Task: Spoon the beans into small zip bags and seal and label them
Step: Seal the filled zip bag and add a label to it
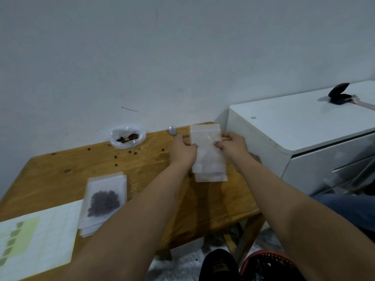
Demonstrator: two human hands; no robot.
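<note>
So both hands are up at the far right end of the light-brown wooden table, clamped on a stack of small translucent plastic zip bags; the left hand grips the stack's left edge and the right hand grips the right edge with fingers curled over the front; the hands are close together with only the stack between them; the stack's lower end hangs down near the tabletop, can't tell if it actually touches.

Just beside the left hand, toward the wall, lies a small silver metal spoon; further left along the back edge sits an open clear plastic bag of dark brown beans, with a few loose beans scattered on the wood in front of it.

Nearer me on the left there's a filled zip bag with a dark clump of beans inside, lying flat on a couple more bags; just beside it is a white-and-green sheet of labels at the near-left corner.

Right of the table stands a white cabinet with a black hinged object on top; down on the floor there's a black shoe next to a red mesh basket.
</note>
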